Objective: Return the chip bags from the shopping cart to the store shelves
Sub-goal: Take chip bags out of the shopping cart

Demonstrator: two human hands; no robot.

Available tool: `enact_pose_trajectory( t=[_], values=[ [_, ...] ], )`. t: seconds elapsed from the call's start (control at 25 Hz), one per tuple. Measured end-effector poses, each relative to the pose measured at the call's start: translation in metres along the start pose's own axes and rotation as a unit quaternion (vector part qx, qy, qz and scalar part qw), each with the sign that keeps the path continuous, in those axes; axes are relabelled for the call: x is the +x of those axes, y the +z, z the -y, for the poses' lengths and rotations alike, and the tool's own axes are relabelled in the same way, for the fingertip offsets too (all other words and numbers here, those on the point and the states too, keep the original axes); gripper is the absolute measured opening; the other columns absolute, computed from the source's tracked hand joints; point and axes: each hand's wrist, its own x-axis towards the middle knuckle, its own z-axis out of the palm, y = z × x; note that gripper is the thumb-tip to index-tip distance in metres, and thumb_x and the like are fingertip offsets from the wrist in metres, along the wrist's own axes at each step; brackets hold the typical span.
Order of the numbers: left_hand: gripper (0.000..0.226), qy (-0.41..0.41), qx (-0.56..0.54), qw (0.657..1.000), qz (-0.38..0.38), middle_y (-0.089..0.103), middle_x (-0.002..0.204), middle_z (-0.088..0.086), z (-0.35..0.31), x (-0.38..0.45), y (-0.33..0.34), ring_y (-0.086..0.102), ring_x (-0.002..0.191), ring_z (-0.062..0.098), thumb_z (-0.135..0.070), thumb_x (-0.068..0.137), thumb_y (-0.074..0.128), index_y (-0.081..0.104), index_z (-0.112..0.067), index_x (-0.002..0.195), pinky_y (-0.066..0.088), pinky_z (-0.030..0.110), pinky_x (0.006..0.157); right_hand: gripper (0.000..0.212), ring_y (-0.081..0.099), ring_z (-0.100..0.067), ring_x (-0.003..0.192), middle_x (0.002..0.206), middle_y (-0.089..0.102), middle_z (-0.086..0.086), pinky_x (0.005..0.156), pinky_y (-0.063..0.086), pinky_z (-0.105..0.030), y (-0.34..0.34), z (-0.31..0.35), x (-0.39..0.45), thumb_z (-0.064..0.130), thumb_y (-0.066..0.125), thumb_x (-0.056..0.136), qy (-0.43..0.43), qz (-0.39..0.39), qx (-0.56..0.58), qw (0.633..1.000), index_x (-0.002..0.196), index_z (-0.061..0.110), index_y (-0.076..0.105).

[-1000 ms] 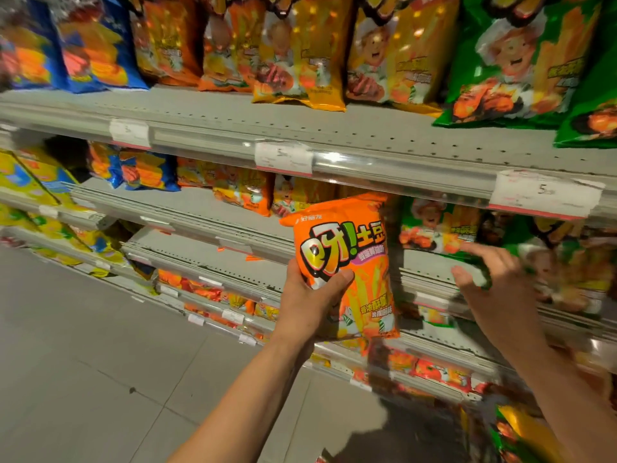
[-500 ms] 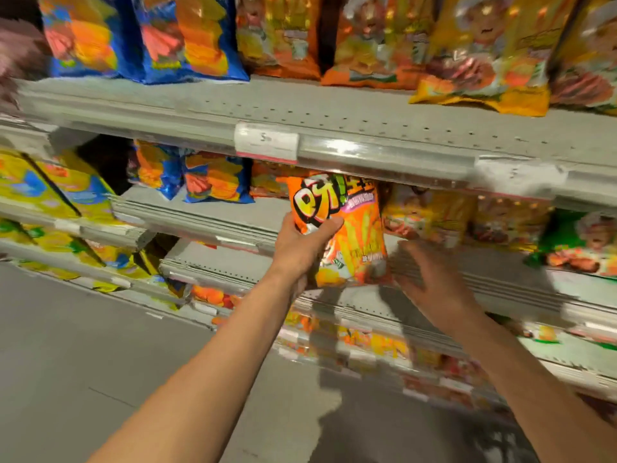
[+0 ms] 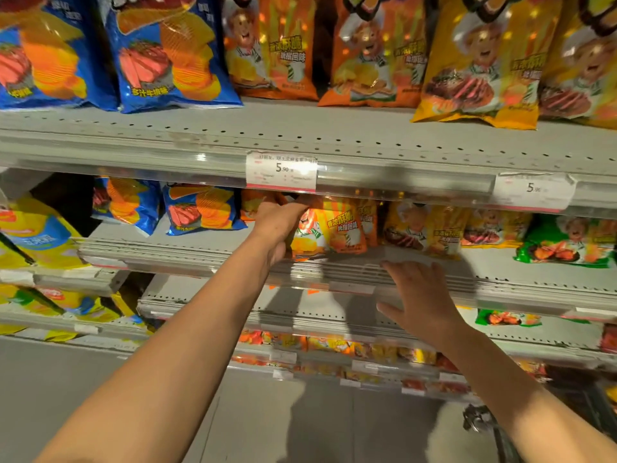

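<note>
Orange and yellow, the chip bag (image 3: 329, 228) stands on the second shelf (image 3: 500, 272) down, tucked just under the front lip of the top shelf (image 3: 367, 142). The left hand (image 3: 278, 225) reaches in from the left and grips the bag's left edge, fingers curled over its top corner and partly hidden in the shadow under the lip. The right hand (image 3: 419, 302) hovers lower and to the right, in front of the second shelf's front rail, fingers straight and slightly spread, holding nothing; whether it touches the rail cannot be told.

A white price tag (image 3: 281, 171) reading 5.90 hangs on the top shelf's edge right above the left hand, so the gap the bag sits in is low. Just right of the bag, yellow bags (image 3: 430, 228) with a cartoon chef stand in a row, and a green bag (image 3: 567, 242) lies beyond them. To the left of the left hand are two blue bags (image 3: 200, 212) showing ridged chips. Behind the held bag another orange pack is partly visible.

On the top shelf stand larger blue bags (image 3: 160, 51), orange bags (image 3: 277, 48) and yellow ones. Lower shelves carry small orange and yellow packs, blurred. At the bottom right, a piece of metal frame (image 3: 480, 419) shows beside the right forearm, above the grey floor (image 3: 50, 389).
</note>
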Motion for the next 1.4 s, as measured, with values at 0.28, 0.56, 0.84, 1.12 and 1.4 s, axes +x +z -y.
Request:
enact_pose_trajectory(
  t=[0.28,0.56,0.84,1.12,1.4],
  values=[
    [0.033,0.012,-0.028,0.999,-0.014,0.073,0.058,0.000,-0.001,0.016,-0.008,0.072,0.052,0.019,-0.004,0.080,0.080,0.059,-0.019,0.101,0.057,0.036,0.045,0.074,0.033,-0.026,0.143,0.149,0.041,0.000,0.124,0.011,-0.052,-0.001,0.002,-0.002,0.060,0.052,0.094,0.007,0.002,0.033,0.999,0.156,0.032,0.023],
    [0.021,0.060,0.117,0.991,0.024,0.076,0.083,0.003,0.008,0.009,0.021,0.072,0.071,0.015,-0.024,0.075,0.087,0.075,-0.013,0.089,0.061,0.034,0.069,0.076,0.032,-0.026,0.143,0.149,0.039,-0.001,0.123,0.011,-0.055,0.002,0.002,-0.002,0.062,0.052,0.094,0.007,-0.001,0.029,1.000,0.156,0.030,0.022],
    [0.054,0.034,0.171,0.983,0.066,0.068,0.078,-0.001,0.032,0.017,0.015,0.059,0.076,0.015,-0.043,0.072,0.088,0.066,-0.008,0.106,0.050,0.029,0.067,0.077,0.031,-0.030,0.143,0.146,0.039,-0.005,0.124,0.008,-0.058,0.003,0.003,-0.004,0.060,0.053,0.093,0.003,0.014,0.040,0.999,0.156,0.027,0.022],
    [0.088,0.093,0.224,0.970,0.009,0.059,0.128,0.011,0.046,0.014,0.024,0.058,0.118,0.025,-0.053,0.072,0.085,0.046,-0.002,0.133,0.050,0.034,0.095,0.083,0.029,-0.033,0.143,0.147,0.038,-0.009,0.123,0.007,-0.060,0.003,-0.001,-0.005,0.058,0.056,0.093,-0.010,0.022,0.033,0.999,0.158,0.025,0.017],
    [0.088,0.319,0.402,0.848,-0.130,0.037,0.149,0.023,0.082,-0.041,0.044,0.033,0.141,0.038,-0.058,0.087,0.067,0.038,0.002,0.144,0.028,0.047,0.115,0.083,0.019,-0.032,0.149,0.156,0.031,-0.009,0.125,0.010,-0.053,0.002,-0.018,-0.016,0.052,0.061,0.093,-0.057,-0.014,0.088,0.994,0.159,0.022,0.021]
  ],
)
